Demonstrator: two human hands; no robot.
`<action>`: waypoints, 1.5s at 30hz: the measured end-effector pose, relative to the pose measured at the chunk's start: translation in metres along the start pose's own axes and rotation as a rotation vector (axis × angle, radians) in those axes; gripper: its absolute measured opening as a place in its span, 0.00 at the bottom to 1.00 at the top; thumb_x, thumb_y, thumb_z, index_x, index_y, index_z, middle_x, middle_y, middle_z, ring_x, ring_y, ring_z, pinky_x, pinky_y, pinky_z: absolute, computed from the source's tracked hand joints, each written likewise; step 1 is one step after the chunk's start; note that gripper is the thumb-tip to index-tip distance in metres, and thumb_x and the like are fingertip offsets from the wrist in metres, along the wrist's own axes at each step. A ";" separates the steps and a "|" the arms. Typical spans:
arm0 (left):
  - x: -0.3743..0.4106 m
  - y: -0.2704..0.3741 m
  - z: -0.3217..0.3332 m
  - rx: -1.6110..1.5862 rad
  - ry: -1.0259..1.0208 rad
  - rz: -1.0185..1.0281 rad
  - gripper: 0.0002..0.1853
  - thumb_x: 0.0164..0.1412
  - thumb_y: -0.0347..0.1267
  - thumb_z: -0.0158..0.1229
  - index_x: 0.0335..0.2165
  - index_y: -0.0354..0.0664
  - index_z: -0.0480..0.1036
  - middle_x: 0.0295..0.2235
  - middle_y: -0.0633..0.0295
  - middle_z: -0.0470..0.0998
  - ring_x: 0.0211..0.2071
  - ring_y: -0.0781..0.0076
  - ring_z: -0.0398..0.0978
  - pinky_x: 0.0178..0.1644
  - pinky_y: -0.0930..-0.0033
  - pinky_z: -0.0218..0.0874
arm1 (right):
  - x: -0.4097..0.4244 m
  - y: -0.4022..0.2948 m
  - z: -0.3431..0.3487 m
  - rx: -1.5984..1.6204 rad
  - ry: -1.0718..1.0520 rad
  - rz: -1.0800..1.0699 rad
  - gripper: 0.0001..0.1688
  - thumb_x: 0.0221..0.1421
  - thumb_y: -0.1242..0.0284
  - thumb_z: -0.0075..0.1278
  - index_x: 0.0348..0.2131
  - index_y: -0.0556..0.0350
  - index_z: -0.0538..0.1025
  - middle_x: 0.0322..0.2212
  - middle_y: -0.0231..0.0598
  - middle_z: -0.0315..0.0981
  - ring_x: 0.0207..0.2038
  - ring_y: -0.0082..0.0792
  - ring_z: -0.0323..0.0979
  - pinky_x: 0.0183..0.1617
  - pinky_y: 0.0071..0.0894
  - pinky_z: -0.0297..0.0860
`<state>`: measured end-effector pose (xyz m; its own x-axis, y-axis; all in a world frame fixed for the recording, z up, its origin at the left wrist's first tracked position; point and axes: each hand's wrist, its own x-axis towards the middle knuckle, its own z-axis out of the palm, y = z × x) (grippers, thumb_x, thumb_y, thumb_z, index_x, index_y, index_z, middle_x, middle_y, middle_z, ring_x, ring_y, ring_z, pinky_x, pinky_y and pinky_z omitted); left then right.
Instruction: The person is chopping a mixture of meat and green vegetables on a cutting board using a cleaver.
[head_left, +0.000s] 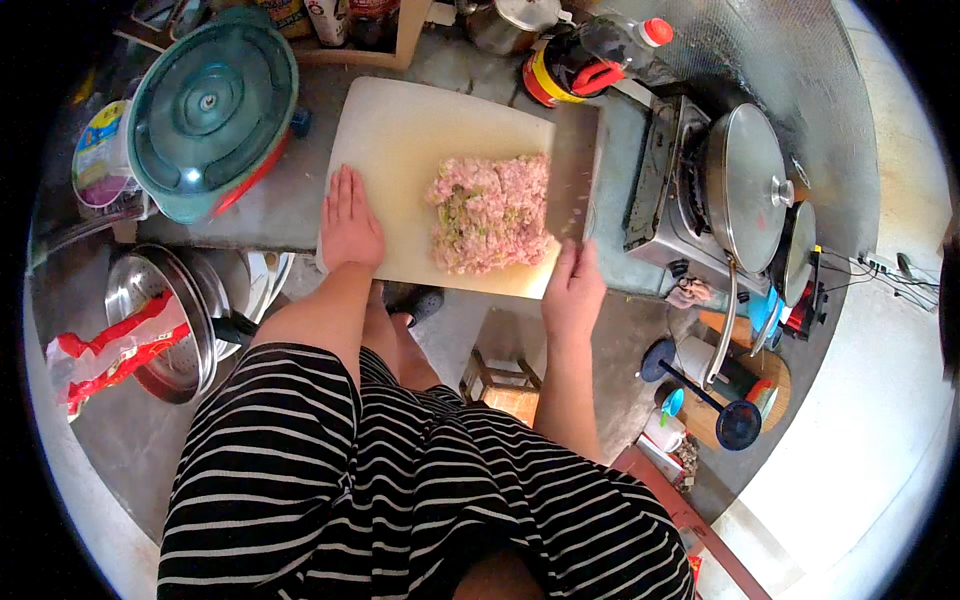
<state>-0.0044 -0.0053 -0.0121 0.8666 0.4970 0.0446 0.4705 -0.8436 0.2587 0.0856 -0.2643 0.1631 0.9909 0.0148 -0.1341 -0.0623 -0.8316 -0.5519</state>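
Observation:
A mound of pink minced meat (491, 214) flecked with green lies right of centre on a pale cutting board (397, 127). My left hand (351, 225) rests flat on the board's left edge, fingers together and pointing away from me, with nothing seen in it. My right hand (574, 289) grips a broad cleaver (574, 169) at the board's right edge; the handle is hidden in the fist. Bits of meat cling to the blade, which lies along the right side of the mound.
Left of the board stands a red pot with a green lid (214, 112). A large dark bottle with a red cap (589, 64) is behind it on the right. Further right, a gas stove (660, 180) carries a lidded pan (750, 187). Steel strainers (165, 322) sit low at left.

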 end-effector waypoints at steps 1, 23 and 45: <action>0.000 -0.001 -0.001 0.009 -0.002 -0.001 0.35 0.60 0.33 0.42 0.66 0.44 0.49 0.68 0.62 0.47 0.69 0.64 0.44 0.70 0.56 0.39 | 0.002 -0.013 -0.005 0.033 0.015 0.072 0.13 0.65 0.66 0.41 0.36 0.58 0.68 0.26 0.63 0.72 0.33 0.66 0.71 0.31 0.56 0.65; -0.002 0.000 -0.007 0.044 -0.055 -0.010 0.33 0.63 0.32 0.40 0.66 0.42 0.49 0.68 0.58 0.48 0.69 0.61 0.43 0.70 0.55 0.38 | 0.017 0.049 0.028 -0.070 -0.094 0.046 0.14 0.65 0.65 0.41 0.39 0.58 0.70 0.30 0.61 0.75 0.34 0.66 0.72 0.35 0.56 0.67; 0.001 -0.004 0.004 0.095 -0.027 0.020 0.35 0.63 0.34 0.40 0.67 0.42 0.45 0.69 0.58 0.45 0.69 0.61 0.43 0.71 0.57 0.36 | 0.026 0.082 0.039 -0.142 0.010 0.060 0.19 0.66 0.61 0.40 0.34 0.60 0.69 0.27 0.62 0.73 0.32 0.67 0.71 0.32 0.60 0.66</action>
<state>-0.0053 -0.0022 -0.0167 0.8795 0.4753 0.0223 0.4656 -0.8693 0.1657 0.1016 -0.3107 0.0824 0.9870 -0.0420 -0.1552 -0.1045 -0.9009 -0.4212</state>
